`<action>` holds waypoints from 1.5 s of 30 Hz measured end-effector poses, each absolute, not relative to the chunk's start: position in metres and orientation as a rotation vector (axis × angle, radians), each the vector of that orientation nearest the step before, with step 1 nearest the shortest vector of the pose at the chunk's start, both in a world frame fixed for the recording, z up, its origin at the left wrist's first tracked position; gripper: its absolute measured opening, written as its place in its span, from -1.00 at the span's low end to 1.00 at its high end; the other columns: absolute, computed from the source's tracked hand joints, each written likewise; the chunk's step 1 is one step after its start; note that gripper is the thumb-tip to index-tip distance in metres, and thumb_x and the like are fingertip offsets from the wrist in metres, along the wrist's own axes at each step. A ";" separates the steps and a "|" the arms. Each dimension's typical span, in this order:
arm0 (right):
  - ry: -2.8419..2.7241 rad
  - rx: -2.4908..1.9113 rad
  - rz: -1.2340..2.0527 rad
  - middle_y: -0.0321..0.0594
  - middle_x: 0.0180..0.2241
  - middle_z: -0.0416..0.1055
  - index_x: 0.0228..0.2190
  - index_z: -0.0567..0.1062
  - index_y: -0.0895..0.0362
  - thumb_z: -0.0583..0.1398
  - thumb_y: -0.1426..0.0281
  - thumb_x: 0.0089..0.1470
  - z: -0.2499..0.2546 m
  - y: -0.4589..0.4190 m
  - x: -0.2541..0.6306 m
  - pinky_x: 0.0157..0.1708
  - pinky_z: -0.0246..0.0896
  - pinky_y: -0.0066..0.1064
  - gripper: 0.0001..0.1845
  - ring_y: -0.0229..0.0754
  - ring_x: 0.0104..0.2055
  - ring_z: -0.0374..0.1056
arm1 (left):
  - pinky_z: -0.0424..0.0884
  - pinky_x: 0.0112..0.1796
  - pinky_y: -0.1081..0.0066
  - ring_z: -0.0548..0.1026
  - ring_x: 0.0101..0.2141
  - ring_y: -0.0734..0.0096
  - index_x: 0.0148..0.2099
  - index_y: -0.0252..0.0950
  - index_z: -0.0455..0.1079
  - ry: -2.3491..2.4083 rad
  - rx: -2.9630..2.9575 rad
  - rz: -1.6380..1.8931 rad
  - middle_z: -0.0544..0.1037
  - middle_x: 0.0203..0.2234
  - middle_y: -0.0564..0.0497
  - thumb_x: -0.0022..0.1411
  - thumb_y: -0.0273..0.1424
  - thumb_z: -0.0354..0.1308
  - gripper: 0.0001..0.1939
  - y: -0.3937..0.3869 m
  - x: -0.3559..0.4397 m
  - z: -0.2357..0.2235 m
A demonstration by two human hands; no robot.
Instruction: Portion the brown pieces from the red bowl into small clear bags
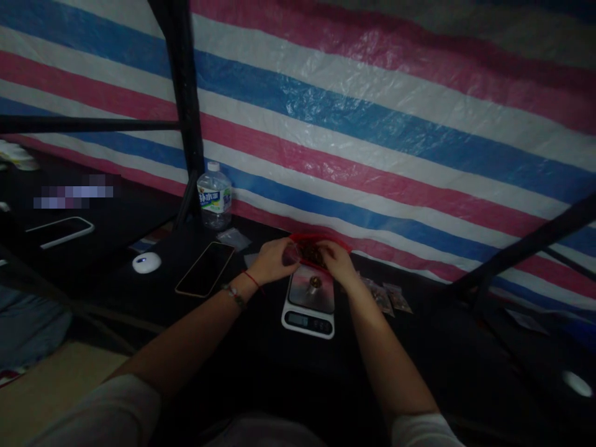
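My left hand (pixel 274 261) and my right hand (pixel 339 261) reach forward over a small white digital scale (pixel 309 304) on a dark table. Both hands are closed on a clear plastic bag (pixel 307 253) of dark reddish-brown pieces, held just above the far edge of the scale. A small round metal object (pixel 315 284) sits on the scale's pan. Behind the bag lies a red container (pixel 321 239), partly hidden by my hands. A red string and a bracelet circle my left wrist.
A dark phone (pixel 205 268) lies left of the scale, with a water bottle (pixel 215 197) and a small clear bag (pixel 234 238) behind it. A white oval device (pixel 146 262) and another phone (pixel 60 231) lie further left. Filled small bags (pixel 387 297) lie right of the scale. Black frame posts (pixel 184 105) stand before a striped tarp.
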State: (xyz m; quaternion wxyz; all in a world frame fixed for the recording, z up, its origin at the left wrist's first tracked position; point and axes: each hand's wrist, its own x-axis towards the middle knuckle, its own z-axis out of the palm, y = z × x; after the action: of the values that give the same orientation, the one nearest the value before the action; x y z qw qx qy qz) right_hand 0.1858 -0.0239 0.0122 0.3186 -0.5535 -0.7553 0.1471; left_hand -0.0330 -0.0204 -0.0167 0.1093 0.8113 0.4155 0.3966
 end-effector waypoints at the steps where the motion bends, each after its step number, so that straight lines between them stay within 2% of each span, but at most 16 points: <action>1: -1.925 -1.411 0.474 -0.15 -0.13 0.49 -0.10 0.49 0.14 -0.01 0.43 0.16 0.007 -0.026 0.188 -0.06 0.26 -0.32 -0.64 -0.17 -0.12 0.40 | 0.34 -0.02 0.15 0.48 -0.08 0.09 0.00 -0.23 0.32 1.221 2.439 1.141 0.51 -0.10 -0.10 0.02 -0.24 0.25 -0.52 -0.016 -0.026 -0.016; 7: -1.877 -1.206 0.634 -0.16 -0.19 0.50 -0.32 0.55 0.14 0.10 0.41 0.07 -0.018 -0.035 0.200 0.00 0.24 -0.31 -0.77 -0.14 -0.09 0.39 | 0.27 0.01 0.11 0.45 -0.06 0.04 -0.03 -0.25 0.35 0.984 2.691 1.027 0.52 -0.13 -0.13 0.01 -0.17 0.26 -0.52 -0.002 0.012 -0.011; 12: -1.752 -1.281 0.840 -0.21 -0.37 0.50 -0.37 0.55 0.19 0.11 0.37 0.05 -0.027 -0.038 0.204 -0.26 0.33 -0.37 -0.77 -0.16 -0.30 0.41 | 0.23 0.05 0.10 0.44 -0.06 0.07 0.01 -0.30 0.35 0.703 2.772 1.012 0.52 -0.13 -0.14 0.00 -0.21 0.27 -0.47 -0.001 0.031 -0.014; 14: -1.713 -1.265 0.852 -0.21 -0.39 0.51 -0.37 0.56 0.19 0.13 0.37 0.03 -0.027 -0.040 0.204 -0.26 0.34 -0.36 -0.78 -0.16 -0.32 0.41 | 0.22 0.06 0.09 0.43 -0.04 0.07 0.07 -0.30 0.32 0.649 2.768 1.025 0.51 -0.08 -0.14 -0.01 -0.18 0.28 -0.40 0.000 0.031 -0.017; 17: -1.720 -1.216 0.776 -0.17 -0.30 0.54 -0.30 0.57 0.19 0.21 0.42 -0.05 -0.027 -0.041 0.205 -0.15 0.33 -0.30 -0.77 -0.12 -0.25 0.43 | 0.21 0.08 0.08 0.40 0.00 0.06 0.12 -0.27 0.30 0.632 2.742 1.055 0.48 -0.04 -0.15 -0.01 -0.13 0.29 -0.33 0.005 0.025 -0.023; 20: -1.748 -1.173 0.719 -0.12 -0.14 0.52 -0.15 0.55 0.17 0.29 0.43 -0.12 -0.024 -0.043 0.206 -0.02 0.28 -0.26 -0.60 -0.08 -0.11 0.42 | 0.17 0.12 0.06 0.37 0.05 0.03 0.13 -0.26 0.29 0.648 2.709 1.077 0.46 -0.01 -0.17 -0.03 -0.05 0.30 -0.28 0.011 0.015 -0.026; 24: -1.780 -1.153 0.720 -0.14 -0.03 0.49 -0.05 0.52 0.09 0.30 0.40 -0.09 -0.016 -0.045 0.205 0.09 0.22 -0.20 -0.53 -0.06 0.02 0.38 | 0.10 0.16 0.00 0.35 0.08 0.01 0.14 -0.23 0.30 0.708 2.678 1.084 0.46 0.03 -0.16 -0.05 0.00 0.30 -0.25 0.015 0.004 -0.024; 29: -1.747 -1.147 0.774 -0.13 -0.02 0.48 -0.03 0.51 0.08 0.31 0.37 -0.07 -0.016 -0.043 0.205 0.08 0.23 -0.20 -0.51 -0.06 0.02 0.39 | 0.12 0.16 0.03 0.35 0.08 0.07 0.14 -0.23 0.31 0.663 2.685 1.069 0.45 0.03 -0.16 0.03 -0.09 0.27 -0.34 0.016 -0.004 -0.020; 35: -1.792 -1.125 0.771 -0.13 -0.03 0.48 -0.04 0.52 0.07 0.32 0.38 -0.08 -0.021 -0.040 0.216 0.05 0.24 -0.23 -0.52 -0.06 0.01 0.38 | 0.18 0.13 0.03 0.35 0.05 0.08 0.15 -0.27 0.30 0.673 2.696 1.044 0.44 0.01 -0.15 -0.01 -0.36 0.24 -0.37 0.029 -0.017 -0.024; 40: -1.803 -1.141 0.656 -0.13 -0.05 0.47 -0.06 0.53 0.05 0.32 0.39 -0.07 -0.022 -0.041 0.218 0.07 0.21 -0.19 -0.54 -0.07 0.00 0.37 | 0.18 0.12 0.00 0.32 0.07 0.13 0.14 -0.22 0.33 0.821 2.655 1.116 0.42 0.02 -0.12 0.00 -0.58 0.01 -0.39 0.036 -0.024 -0.026; 42: -1.804 -1.185 0.599 -0.14 -0.05 0.46 -0.03 0.51 0.03 0.31 0.41 -0.06 -0.020 -0.040 0.215 0.08 0.20 -0.20 -0.52 -0.08 0.00 0.36 | 0.16 0.13 0.00 0.31 0.08 0.14 0.16 -0.22 0.31 0.841 2.643 1.167 0.41 0.04 -0.11 0.02 -0.59 -0.02 -0.38 0.032 -0.023 -0.024; 45: -1.838 -1.242 0.506 -0.14 -0.03 0.44 -0.04 0.51 0.03 0.30 0.44 -0.07 -0.015 -0.036 0.204 0.11 0.16 -0.23 -0.52 -0.10 0.03 0.32 | 0.12 0.16 0.01 0.28 0.12 0.08 0.22 -0.24 0.23 0.723 2.694 1.158 0.37 0.11 -0.14 0.08 -0.39 0.11 -0.39 0.021 -0.017 -0.021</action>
State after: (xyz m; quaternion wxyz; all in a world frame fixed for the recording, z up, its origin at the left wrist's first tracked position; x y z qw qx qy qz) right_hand 0.2045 -0.0360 -0.0149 0.4197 -0.4955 -0.7333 0.2017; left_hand -0.0172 0.0209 -0.0211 0.0604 0.8904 0.2390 0.3827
